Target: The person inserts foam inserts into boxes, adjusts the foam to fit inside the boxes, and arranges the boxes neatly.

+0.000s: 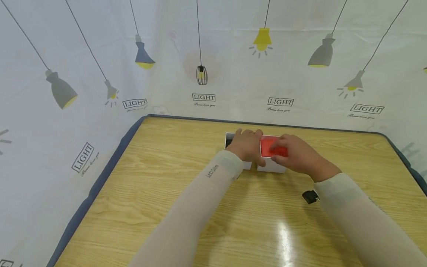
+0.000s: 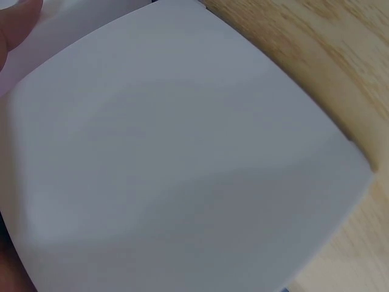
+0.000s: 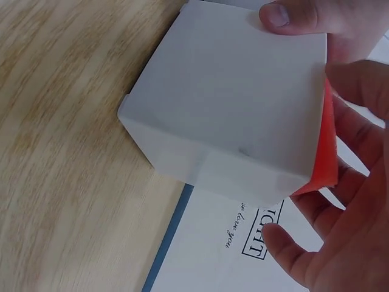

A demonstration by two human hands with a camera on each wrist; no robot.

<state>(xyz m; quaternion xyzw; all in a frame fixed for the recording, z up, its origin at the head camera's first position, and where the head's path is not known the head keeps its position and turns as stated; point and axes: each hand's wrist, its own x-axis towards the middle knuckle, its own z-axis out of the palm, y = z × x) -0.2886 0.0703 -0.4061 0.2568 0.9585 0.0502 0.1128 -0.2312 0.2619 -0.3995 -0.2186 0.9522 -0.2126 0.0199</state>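
A white box (image 1: 271,165) stands on the table with a red piece (image 1: 267,147) in its top. Its red edge rises past the white rim on one side in the right wrist view. My left hand (image 1: 246,145) holds this box, thumb against its white wall. The fingers of my right hand (image 1: 297,154) curl over the red piece, with the thumb at the rim. Left of it is a second white box (image 1: 247,165), with something black (image 1: 228,142) inside, partly hidden by my left hand. A plain white box face (image 2: 182,146) fills the left wrist view.
A small black object (image 1: 310,197) lies on the wooden table (image 1: 160,178) beside my right sleeve. Behind the table's blue edge (image 1: 200,119) hangs a white curtain (image 1: 233,74) printed with lamps.
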